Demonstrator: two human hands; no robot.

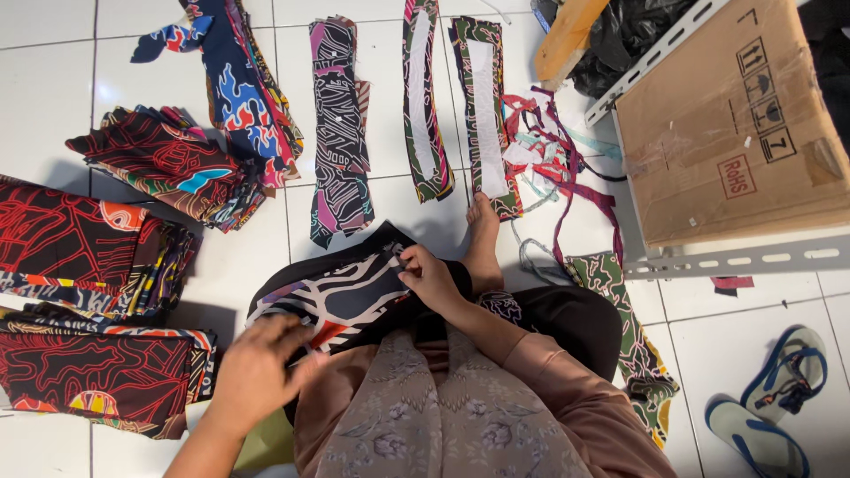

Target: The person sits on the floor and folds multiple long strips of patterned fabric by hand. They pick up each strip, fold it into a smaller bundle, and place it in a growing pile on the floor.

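A black patterned fabric piece [350, 292] with white, red and blue lines lies across my lap. My right hand [428, 276] pinches its upper right edge between thumb and fingers. My left hand [258, 367] hovers blurred over the piece's lower left end, fingers spread, resting on or just above the cloth. My bare foot [483, 239] sticks out on the white tiled floor beyond the fabric.
Stacks of folded batik pieces [84, 248] lie at the left, long cut strips [339, 133] and white-lined strips [482, 106] ahead, with loose scraps [553, 150]. A cardboard box [735, 124] on a metal rack stands at the right. Blue sandals [770, 407] lie at the lower right.
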